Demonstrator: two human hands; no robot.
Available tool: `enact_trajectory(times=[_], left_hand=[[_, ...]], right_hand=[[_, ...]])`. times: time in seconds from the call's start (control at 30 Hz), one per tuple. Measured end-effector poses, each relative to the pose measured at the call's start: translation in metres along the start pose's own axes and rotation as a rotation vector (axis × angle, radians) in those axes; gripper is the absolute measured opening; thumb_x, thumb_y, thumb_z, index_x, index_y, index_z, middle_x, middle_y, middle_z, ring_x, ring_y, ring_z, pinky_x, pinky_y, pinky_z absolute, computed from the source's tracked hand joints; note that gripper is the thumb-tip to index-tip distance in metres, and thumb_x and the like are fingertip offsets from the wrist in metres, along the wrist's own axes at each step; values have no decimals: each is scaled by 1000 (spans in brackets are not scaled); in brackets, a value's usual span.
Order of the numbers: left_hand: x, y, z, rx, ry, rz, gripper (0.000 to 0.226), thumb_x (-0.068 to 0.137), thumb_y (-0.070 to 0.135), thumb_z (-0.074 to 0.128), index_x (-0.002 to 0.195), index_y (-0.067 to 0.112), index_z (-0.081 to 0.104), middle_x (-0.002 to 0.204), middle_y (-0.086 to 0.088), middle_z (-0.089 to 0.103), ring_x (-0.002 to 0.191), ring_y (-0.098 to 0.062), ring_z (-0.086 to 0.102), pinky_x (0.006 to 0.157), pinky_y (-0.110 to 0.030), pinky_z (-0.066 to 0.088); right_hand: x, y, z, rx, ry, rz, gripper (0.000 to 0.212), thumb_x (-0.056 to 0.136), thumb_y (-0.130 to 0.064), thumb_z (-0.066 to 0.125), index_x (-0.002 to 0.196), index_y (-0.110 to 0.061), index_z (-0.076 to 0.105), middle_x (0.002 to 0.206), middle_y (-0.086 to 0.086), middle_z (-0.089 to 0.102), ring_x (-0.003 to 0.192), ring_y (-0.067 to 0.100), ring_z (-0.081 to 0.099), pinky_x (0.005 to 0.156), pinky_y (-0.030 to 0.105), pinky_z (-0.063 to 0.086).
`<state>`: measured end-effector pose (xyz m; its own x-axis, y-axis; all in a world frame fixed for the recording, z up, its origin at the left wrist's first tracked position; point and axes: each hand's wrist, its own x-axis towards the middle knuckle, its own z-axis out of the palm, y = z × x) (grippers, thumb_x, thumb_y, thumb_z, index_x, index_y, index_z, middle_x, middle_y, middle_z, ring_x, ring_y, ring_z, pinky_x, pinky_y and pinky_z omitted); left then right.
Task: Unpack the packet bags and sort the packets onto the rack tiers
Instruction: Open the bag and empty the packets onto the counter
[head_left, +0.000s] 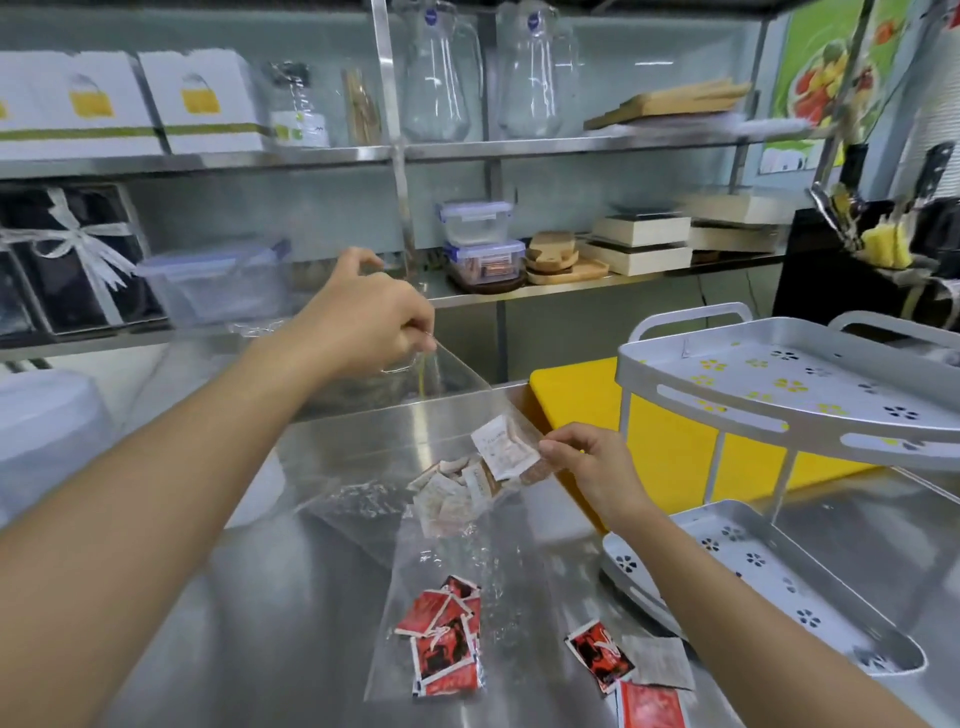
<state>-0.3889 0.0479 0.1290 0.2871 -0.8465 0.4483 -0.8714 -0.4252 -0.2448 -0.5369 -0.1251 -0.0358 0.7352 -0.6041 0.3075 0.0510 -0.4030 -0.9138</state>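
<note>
Worn on the head, looked forward and down across a steel counter, close over both forearms; shelving filled the upper frame beyond.

No legible text or labels anywhere.

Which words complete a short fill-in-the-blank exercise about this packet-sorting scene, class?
1. The left hand lifts the corner of a clear ____ bag.
2. The right hand pinches a ____ packet.
3. The packets in the lower bag are ____.
4. The rack has ____ tiers visible, both without packets.

Missing words: plastic; white; red; two
</note>
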Motion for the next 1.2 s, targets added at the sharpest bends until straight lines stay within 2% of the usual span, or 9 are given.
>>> enact_trajectory(times=[0.2, 0.3, 0.43, 0.5, 0.63, 0.77, 0.93, 1.07, 1.2], left_hand=[[-26, -42, 17, -119, -16, -213, 14, 82, 43, 60, 71, 36, 62, 71, 18, 63, 109, -22, 47, 106, -38, 13], [-39, -47, 23, -157, -19, -262, 10, 85, 35, 60, 80, 29, 66, 77, 14, 62, 95, -11, 47, 105, -35, 12], [-52, -52, 30, -130, -80, -301, 8, 84, 33, 62, 77, 30, 65, 73, 14, 62, 97, -12, 50, 103, -30, 11], [-57, -58, 33, -176, -103, -339, 9, 84, 34, 62, 76, 33, 62, 68, 20, 58, 99, -12, 48, 100, -30, 14], [-63, -64, 38, -190, -142, -372, 14, 83, 39, 61, 70, 39, 58, 64, 26, 54, 104, -18, 45, 94, -26, 15], [-62, -65, 35, -169, -50, -396, 9, 86, 35, 60, 80, 31, 66, 69, 16, 58, 89, -16, 43, 85, -27, 17], [-56, -63, 29, -162, 10, -427, 13, 89, 28, 57, 83, 24, 66, 65, 16, 51, 84, -16, 45, 96, -32, 22], [-49, -47, 31, -81, -8, -389, 15, 93, 20, 49, 90, 20, 64, 77, 7, 57, 87, -18, 42, 93, -28, 19], [-43, -22, 34, -101, -39, -418, 24, 90, 7, 42, 108, 18, 53, 100, -2, 65, 83, -23, 42, 83, -29, 27]], right_hand=[[30, -34, -9, 66, 135, -158, 26, 82, -8, 63, 62, -24, 62, 60, -3, 60, 53, 2, 54, 60, 23, 48], [43, -51, -8, 29, 143, -232, 27, 83, -11, 63, 63, -29, 60, 62, -7, 60, 54, -2, 54, 58, 24, 47], [52, -57, 3, -208, -44, -260, 19, 85, -11, 61, 67, -16, 60, 65, -1, 59, 57, 2, 53, 57, 10, 40], [55, -54, 6, -251, 2, -302, 12, 85, -13, 62, 73, -15, 63, 71, -2, 60, 66, 2, 52, 58, 4, 37], [57, -49, 16, -290, -12, -317, 11, 86, -16, 61, 80, -8, 67, 76, 1, 62, 70, 12, 53, 58, 9, 37], [61, -53, 19, -272, -42, -312, 14, 86, -16, 60, 82, -4, 65, 77, 4, 63, 72, 16, 55, 60, 16, 39], [65, -53, 22, -222, -13, -327, 14, 87, -16, 59, 83, -3, 65, 76, 3, 62, 73, 15, 53, 61, 20, 39], [67, -55, 24, -202, -48, -307, 15, 87, -15, 60, 84, -2, 65, 75, 3, 61, 71, 13, 53, 62, 21, 41], [65, -61, 24, -161, -40, -321, 12, 87, -14, 59, 82, -4, 64, 72, -3, 59, 69, 7, 51, 59, 10, 38]])
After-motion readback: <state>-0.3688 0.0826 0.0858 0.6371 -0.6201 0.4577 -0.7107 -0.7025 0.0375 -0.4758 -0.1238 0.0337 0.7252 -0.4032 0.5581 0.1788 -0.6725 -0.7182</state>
